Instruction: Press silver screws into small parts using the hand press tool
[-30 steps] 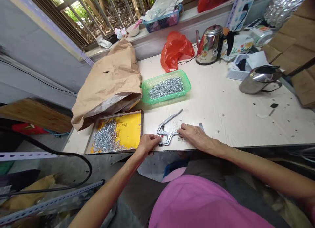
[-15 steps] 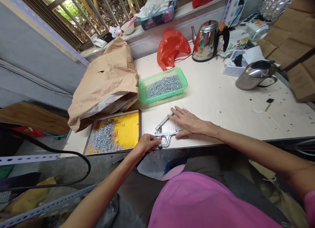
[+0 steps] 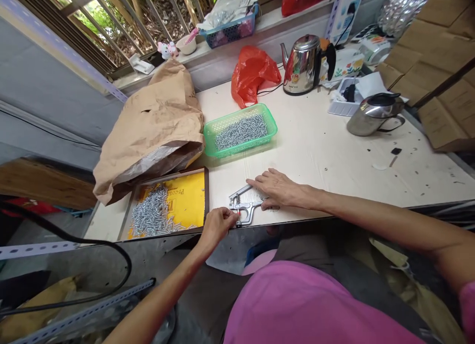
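Silver snap-fastener pliers (image 3: pixel 245 206) lie at the table's front edge, with a spring between the handles and a small red part in the jaw. My right hand (image 3: pixel 279 187) lies over the two handles, fingers on the upper one and thumb by the lower. At the jaw my left hand (image 3: pixel 218 222) is closed in a pinch; whatever is between its fingertips is hidden. Left of that hand, a shallow tray (image 3: pixel 207 195) with a yellow bottom holds a heap of small silver metal pieces (image 3: pixel 150 213). Behind the pliers, a green basket (image 3: pixel 241 152) contains more such pieces (image 3: pixel 243 131).
A large brown paper bag (image 3: pixel 148 131) leans beside the basket. Farther back are a red plastic bag (image 3: pixel 252 74) and a steel kettle (image 3: pixel 302 64). On the right stand a steel jug (image 3: pixel 374 114), a white container (image 3: pixel 343 104) and cardboard (image 3: pixel 441 62).
My right hand has pressed the upper handle down, so the pliers' handles are closer together. My left hand stays at the jaw. The whole view has shifted slightly.
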The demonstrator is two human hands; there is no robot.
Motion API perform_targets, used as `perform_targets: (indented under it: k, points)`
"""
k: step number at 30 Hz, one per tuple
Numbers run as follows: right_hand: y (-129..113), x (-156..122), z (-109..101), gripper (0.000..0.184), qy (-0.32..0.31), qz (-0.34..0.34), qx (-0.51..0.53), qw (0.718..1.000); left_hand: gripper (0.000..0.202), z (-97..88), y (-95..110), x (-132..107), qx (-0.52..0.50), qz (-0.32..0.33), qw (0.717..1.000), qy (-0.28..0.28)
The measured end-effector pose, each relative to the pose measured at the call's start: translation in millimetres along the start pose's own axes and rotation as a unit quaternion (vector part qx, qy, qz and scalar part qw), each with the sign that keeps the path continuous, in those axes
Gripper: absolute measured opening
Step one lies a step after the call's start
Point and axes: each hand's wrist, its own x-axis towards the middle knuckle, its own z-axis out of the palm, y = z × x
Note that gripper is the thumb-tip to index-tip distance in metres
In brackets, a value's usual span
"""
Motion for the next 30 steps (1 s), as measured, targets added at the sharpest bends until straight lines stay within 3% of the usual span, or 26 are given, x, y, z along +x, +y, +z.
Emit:
perform_targets:
  k: [2,4,6,8,11,16,19,25,30]
  points:
    - [-6,-5,2,0.059,0.014,0.001,0.013,1.0,0.021,4.1,7,-2,0.102,0.111,0.983,0.101]
    - [-8,-8,7,0.053,0.029,0.004,0.021,0.999,0.02,9.5,16,2,0.174,0.232,0.947,0.142]
    - [-6,-9,13,0.06,0.041,0.005,0.026,0.999,0.036,14.2,27,12,0.213,0.316,0.917,0.12]
    - [-2,-11,16,0.074,0.044,0.014,0.033,0.998,0.05,16.2,36,26,0.232,0.354,0.902,0.081]
    - [3,-15,13,0.078,0.025,0.059,0.023,0.998,0.059,13.9,45,41,0.254,0.363,0.896,0.038]
    - [-4,-21,9,0.033,0.012,0.063,-0.012,0.998,0.046,10.7,48,43,0.282,0.365,0.887,0.014]
    - [-11,-23,16,0.019,0.007,0.055,-0.01,0.998,0.028,13.8,48,39,0.289,0.35,0.891,0.01]
    - [-12,-25,32,0.017,0.018,0.032,0.007,0.999,0.016,14.3,51,37,0.287,0.348,0.892,-0.01]
    - [-2,-17,19,0.018,0.032,0.056,-0.021,0.998,0.021,5.6,54,47,0.286,0.349,0.893,0.011]
